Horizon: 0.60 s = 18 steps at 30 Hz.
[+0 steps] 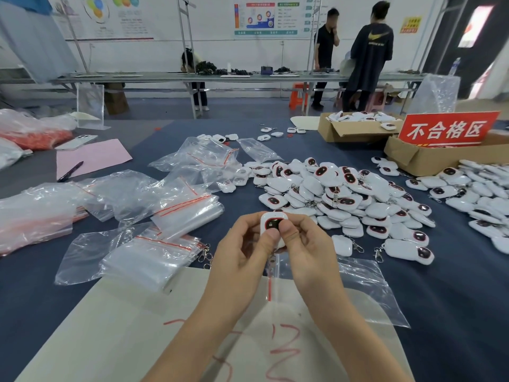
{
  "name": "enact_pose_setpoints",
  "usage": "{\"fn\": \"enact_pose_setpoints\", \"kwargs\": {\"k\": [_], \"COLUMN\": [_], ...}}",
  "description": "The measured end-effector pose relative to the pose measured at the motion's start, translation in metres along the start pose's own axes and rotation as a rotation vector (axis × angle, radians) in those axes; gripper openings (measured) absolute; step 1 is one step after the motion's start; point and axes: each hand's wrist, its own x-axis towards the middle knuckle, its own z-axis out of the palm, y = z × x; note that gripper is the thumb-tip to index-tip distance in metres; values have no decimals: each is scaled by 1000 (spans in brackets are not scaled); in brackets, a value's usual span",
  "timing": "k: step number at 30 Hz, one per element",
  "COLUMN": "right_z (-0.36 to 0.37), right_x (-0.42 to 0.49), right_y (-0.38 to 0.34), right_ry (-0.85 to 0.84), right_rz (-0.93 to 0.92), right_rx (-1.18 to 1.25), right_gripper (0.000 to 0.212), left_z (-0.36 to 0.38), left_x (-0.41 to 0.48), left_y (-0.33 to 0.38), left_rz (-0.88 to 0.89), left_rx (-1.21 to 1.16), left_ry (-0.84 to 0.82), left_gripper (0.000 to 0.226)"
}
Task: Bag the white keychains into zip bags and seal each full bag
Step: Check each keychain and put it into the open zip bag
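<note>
Dark blue cloth is covering the table (440, 312). At near centre the left hand (242, 249) and right hand (308, 249) are meeting, both pinching one rounded, glossy white keychain (272, 223) above a crinkled clear zip bag (358, 285); a heaped keychain pile (338, 194) is lying farther right.

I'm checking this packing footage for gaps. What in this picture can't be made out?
All in the head view:
The keychain: its lower half and clip are hidden by the thumbs of the left hand and right hand.
The zip bag: its mouth is covered by the hands, so open or sealed is unclear.
The box: its contents are hidden behind the red sign.
The wall posters: the text is too small and blurred.
</note>
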Motion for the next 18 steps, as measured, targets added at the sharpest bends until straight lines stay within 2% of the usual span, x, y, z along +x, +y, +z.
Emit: {"fn": "enact_pose_setpoints", "kwargs": {"k": [10,18], "right_z": [3,-6], "right_x": [1,6], "right_y": [3,3], "right_ry": [34,-110], "right_rz": [31,13], "right_rx": [-65,-5], "right_gripper": [16,20], "left_z": [-2,-3], "left_x": [0,3], "left_y": [-4,-6], "left_rz": [-7,-23], "left_rx": [20,17], "left_ry": [-5,61], "left_gripper": [16,21]}}
